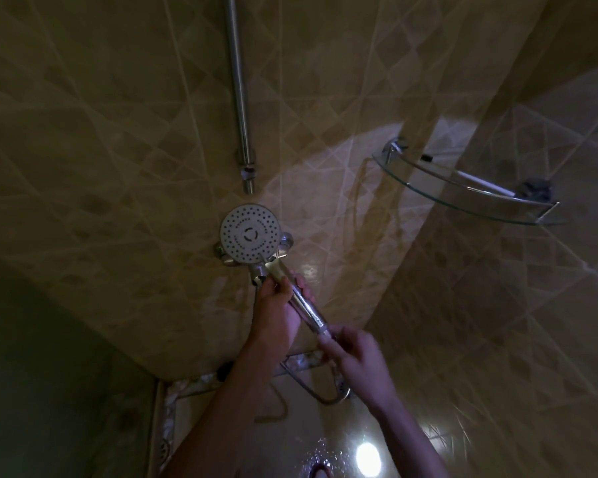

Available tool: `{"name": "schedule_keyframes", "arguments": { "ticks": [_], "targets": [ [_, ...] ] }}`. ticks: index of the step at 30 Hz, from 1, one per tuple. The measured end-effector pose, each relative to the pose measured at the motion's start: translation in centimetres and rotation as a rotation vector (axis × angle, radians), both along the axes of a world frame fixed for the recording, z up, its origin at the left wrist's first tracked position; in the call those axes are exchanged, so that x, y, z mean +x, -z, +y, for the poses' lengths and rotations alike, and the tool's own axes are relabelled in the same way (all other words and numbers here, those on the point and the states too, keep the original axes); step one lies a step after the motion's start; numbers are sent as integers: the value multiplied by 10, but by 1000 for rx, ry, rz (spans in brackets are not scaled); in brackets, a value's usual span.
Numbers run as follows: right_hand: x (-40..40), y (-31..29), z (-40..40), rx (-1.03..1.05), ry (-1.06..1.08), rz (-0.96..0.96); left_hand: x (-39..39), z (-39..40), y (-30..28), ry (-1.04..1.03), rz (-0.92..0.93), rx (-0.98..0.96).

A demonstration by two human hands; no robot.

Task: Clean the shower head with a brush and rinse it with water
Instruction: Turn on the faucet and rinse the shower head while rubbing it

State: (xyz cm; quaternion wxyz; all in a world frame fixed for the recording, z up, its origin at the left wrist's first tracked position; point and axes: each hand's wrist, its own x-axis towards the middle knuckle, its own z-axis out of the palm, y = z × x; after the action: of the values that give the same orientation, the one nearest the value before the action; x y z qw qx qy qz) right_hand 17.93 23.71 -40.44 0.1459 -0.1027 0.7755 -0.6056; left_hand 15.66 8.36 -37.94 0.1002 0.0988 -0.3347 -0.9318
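Shower head (250,233) faces up at us, low on the tiled wall, left hand (279,307) gripping its handle just below. Right hand (356,360) pinches the brush (306,303), tip at the head's lower rim. Best bet: steady the head, scrub across every nozzle. One head, one brush, two hands.

One head-worn wide-angle view looks down, close over both hands, toward the tiled wall (118,150).

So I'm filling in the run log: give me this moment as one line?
left hand: grips shower head handle | right hand: holds brush by handle | bristles near head's neck | spray face up, no water visible
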Motion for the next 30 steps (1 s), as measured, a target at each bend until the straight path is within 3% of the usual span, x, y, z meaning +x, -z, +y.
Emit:
{"name": "schedule_keyframes", "arguments": {
  "ticks": [4, 6, 8, 11, 15, 17, 20, 22, 26, 30],
  "targets": [
    [-6, -12, -2, -202, -96, -266, -4, -6, -4, 13, 15, 12],
    [-9, -16, -3, -175, -145, -291, -3, -9, -3, 14, 32, 29],
    [-10, -13, -6, 28, -152, -124, -3, -11, -4, -9, 16, 40],
    [-2, -4, -10, 342, -22, 273, -5, -11, -4, -41, -18, 16],
    [4, 1, -18, 305, 79, 420, -6, -11, -1, -44, -18, 36],
    [1, -6, -20, 270, 4, 320, -5, -14, 0, -31, 22, 53],
    [-7, -26, -20, 72, -125, -80, -4, -18, 2, -8, 63, 61],
    [-11, -31, -21, 57, -140, -155, -4, -19, 4, -13, 58, 80],
    [-6, -18, -21, 278, 4, 148, -9, -19, 5, -43, 51, 61],
    [-3, -8, -21, 355, 87, 394, -14, -20, 7, -57, 52, 82]
  ]
}}
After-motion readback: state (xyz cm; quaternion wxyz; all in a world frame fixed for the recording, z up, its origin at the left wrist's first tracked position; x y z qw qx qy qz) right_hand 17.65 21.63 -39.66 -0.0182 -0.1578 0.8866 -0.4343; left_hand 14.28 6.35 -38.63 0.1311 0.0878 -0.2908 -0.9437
